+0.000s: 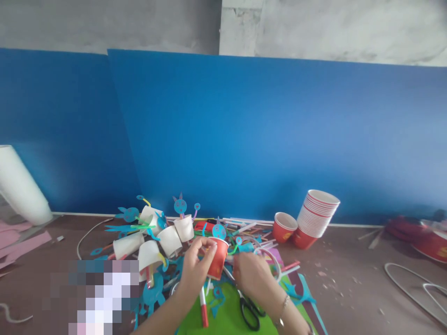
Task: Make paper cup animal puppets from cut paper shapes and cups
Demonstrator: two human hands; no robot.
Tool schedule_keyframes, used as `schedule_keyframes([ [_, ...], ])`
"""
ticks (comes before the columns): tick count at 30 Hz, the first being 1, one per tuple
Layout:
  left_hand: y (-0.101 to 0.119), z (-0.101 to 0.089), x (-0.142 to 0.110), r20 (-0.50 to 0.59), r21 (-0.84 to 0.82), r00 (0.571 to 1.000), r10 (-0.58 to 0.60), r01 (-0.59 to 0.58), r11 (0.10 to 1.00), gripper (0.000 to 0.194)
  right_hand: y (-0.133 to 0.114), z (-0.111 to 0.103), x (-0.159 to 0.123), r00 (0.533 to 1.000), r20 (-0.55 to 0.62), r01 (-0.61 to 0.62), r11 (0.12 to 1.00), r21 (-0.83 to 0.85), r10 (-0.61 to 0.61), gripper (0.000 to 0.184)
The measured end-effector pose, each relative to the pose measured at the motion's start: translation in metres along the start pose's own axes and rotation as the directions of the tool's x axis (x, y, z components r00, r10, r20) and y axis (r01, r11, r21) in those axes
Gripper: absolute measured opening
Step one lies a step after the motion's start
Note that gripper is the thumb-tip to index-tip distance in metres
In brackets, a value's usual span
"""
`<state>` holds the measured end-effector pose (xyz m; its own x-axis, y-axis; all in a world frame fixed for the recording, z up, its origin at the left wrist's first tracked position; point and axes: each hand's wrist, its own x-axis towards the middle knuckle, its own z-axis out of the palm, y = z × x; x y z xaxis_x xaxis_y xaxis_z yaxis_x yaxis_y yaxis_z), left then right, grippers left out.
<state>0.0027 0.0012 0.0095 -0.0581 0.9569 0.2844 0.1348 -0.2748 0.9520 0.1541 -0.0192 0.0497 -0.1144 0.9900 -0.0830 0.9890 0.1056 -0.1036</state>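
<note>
My left hand (197,263) is closed round a red paper cup (217,260), thumb near its rim. A blue paper face with pointed ears (219,231) stands above the cup, with small blue paper discs on bent straws at its sides. To the right of the cup is my right hand (254,275), curled and a little blurred; its fingertips are hidden. Below it lie black-handled scissors (248,314) on a green sheet (199,323). A red and white marker (204,307) and a small blue paper cutout (218,298) rest near the cup.
Several white cups with blue paper figures (184,228) crowd the left. A tall cup stack (316,218) and a single red cup (284,227) stand right. A white ring (274,260), straws (244,228), a white roll (21,184) and a cable (408,284) lie about.
</note>
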Motion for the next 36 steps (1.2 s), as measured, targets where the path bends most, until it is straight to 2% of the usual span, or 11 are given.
schedule_keyframes([
  [2,-0.005,-0.001,0.001,-0.013,0.018,1.000,-0.012,0.013,1.000,0.020,-0.013,0.009,-0.001,0.996,0.066,0.060,0.997,0.041,-0.062,0.013],
  [5,-0.010,-0.001,0.002,-0.009,0.008,1.000,-0.009,0.009,1.000,0.021,-0.027,0.024,0.002,0.996,0.086,0.033,0.998,0.045,-0.037,0.017],
  [11,-0.007,-0.002,0.003,0.033,-0.017,0.999,-0.018,0.019,1.000,0.019,-0.031,0.034,0.006,0.995,0.103,0.011,0.998,0.063,-0.017,0.022],
  [16,-0.003,-0.003,0.005,0.038,-0.084,0.997,-0.071,0.074,0.994,0.019,-0.021,0.028,0.004,0.994,0.075,0.068,0.994,0.082,-0.074,0.018],
  [19,0.001,-0.003,0.004,0.042,-0.150,0.990,-0.133,0.138,0.979,0.020,-0.008,0.013,0.002,0.985,0.024,0.167,0.980,0.108,-0.170,0.018],
  [22,0.009,-0.003,0.004,0.057,-0.249,0.975,-0.215,0.222,0.943,0.022,0.003,-0.004,0.001,0.951,-0.158,0.294,0.936,0.193,-0.266,0.018],
  [24,0.015,-0.004,0.004,0.067,-0.316,0.964,-0.258,0.265,0.911,0.027,0.007,-0.009,0.003,0.895,-0.345,0.367,0.908,0.203,-0.284,0.018],
  [27,0.021,-0.007,0.007,0.124,-0.437,0.941,-0.316,0.338,0.834,0.039,0.008,-0.005,0.008,0.755,-0.553,0.495,0.859,0.129,-0.352,0.019],
  [29,0.023,-0.009,0.009,0.203,-0.508,0.902,-0.381,0.430,0.746,0.053,0.007,0.003,0.012,0.673,-0.622,0.564,0.822,0.081,-0.400,0.021],
  [31,0.023,-0.011,0.010,0.276,-0.539,0.849,-0.450,0.524,0.659,0.063,0.007,0.009,0.015,0.615,-0.663,0.602,0.797,0.046,-0.427,0.023],
  [36,0.021,-0.015,0.011,0.391,-0.531,0.783,-0.484,0.621,0.577,0.048,0.007,0.012,0.014,0.511,-0.721,0.654,0.756,-0.027,-0.468,0.024],
])
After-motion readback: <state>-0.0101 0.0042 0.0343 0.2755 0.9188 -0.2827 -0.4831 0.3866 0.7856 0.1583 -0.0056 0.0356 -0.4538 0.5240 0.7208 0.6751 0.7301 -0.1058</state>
